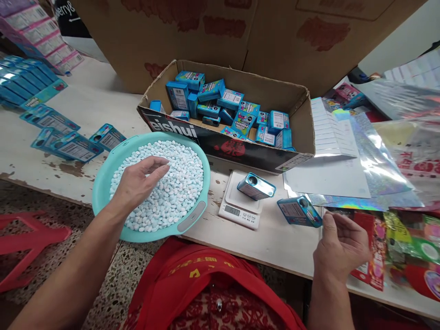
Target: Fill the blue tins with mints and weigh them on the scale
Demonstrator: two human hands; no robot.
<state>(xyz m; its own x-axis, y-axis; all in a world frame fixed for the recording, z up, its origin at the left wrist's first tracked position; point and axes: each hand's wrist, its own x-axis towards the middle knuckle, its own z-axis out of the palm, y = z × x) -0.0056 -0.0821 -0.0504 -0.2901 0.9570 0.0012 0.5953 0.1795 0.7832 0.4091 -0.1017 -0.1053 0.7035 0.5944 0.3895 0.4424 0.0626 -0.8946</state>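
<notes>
My left hand [139, 181] is over a turquoise basin [99, 192] full of small pale white-blue candies [178, 183]. Its thumb and fingers are curled towards each other, and whatever they hold is hidden. On a white digital scale [240, 217] rests a blue tin [256, 185] with a round opening showing. A second blue tin [299, 211], also with a round opening, is on the table right of the scale. Close against that tin's right end is my right hand [340, 245], fingers bent in and thumb pressed near them. I cannot make out what it pinches.
A cardboard box [300, 123] behind the scale contains several blue tins. More blue tins [75, 145] stand at the left. Printed sheets [326, 176] and shiny film lie at the right, with colourful candy packets [378, 252] nearer. A red stool [34, 238] is beside the table.
</notes>
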